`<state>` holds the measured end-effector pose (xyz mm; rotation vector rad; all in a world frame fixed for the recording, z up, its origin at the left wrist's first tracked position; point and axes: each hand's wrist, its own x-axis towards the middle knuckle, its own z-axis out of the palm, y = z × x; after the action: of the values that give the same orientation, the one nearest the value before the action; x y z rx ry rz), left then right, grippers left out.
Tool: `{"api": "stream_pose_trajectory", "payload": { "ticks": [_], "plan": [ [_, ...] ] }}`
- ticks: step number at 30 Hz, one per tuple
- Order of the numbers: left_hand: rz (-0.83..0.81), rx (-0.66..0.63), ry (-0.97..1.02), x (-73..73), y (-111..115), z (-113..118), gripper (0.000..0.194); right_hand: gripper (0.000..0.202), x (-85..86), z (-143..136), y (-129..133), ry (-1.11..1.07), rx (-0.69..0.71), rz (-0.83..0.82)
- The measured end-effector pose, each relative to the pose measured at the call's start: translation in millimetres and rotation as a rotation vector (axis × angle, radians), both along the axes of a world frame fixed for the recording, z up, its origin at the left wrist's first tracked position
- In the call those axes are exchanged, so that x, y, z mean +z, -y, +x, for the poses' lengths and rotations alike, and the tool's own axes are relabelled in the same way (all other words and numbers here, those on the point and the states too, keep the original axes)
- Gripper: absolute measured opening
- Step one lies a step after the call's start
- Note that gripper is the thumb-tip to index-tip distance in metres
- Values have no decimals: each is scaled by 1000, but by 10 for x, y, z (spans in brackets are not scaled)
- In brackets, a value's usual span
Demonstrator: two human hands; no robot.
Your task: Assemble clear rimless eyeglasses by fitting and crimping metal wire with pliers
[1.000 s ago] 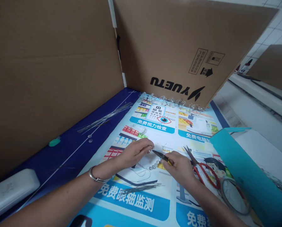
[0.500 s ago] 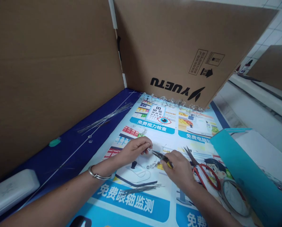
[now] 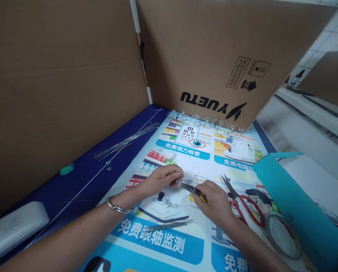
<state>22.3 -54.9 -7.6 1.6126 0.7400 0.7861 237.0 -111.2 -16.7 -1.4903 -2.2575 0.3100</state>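
In the head view, the cardboard panel [image 3: 203, 49] at the back carries the word "YUETU" in bold black, upside down beside a leaf-like logo, with a black arrow and two boxed prints near it. On the counter [image 3: 129, 155] lies a printed sheet [image 3: 186, 170] with white Chinese captions on blue bands: "免费视力检查" under an eye chart with rows of E shapes, "免费眼轴监测" nearer the wearer, and "免费电脑验" cut off by the teal box [image 3: 296, 204].

The left hand [image 3: 165, 181] comes in from the lower left, its forearm slanting up and a silver bangle [image 3: 119, 206] on the wrist. Its fingers are together, pinched on a small clear bead [image 3: 177, 181]. A thin wire [image 3: 184, 196] with more clear beads [image 3: 170, 203] loops below the hands, over the sheet.

The right hand [image 3: 214, 200] reaches in from the lower right, its fingers closed round the pliers [image 3: 194, 189], whose dark nose points left, close to the pinched bead; whether the tips touch it, I cannot tell. Red-handled scissors [image 3: 244, 202] lie just beside the right hand, next to a wire coil [image 3: 282, 236]. Loose wires [image 3: 171, 225] lie nearer the wearer.
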Motion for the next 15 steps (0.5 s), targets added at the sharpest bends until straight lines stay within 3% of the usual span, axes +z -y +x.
{"api": "stream_pose_trajectory", "payload": {
  "ticks": [10,15],
  "plan": [
    [-56,-3,33,-35,-3,17,25,11,40,-1,-10,11,-11,-71],
    [-192,22,160,-35,-6,7,22,14,27,2,-23,-107,-21,-70]
  ]
}}
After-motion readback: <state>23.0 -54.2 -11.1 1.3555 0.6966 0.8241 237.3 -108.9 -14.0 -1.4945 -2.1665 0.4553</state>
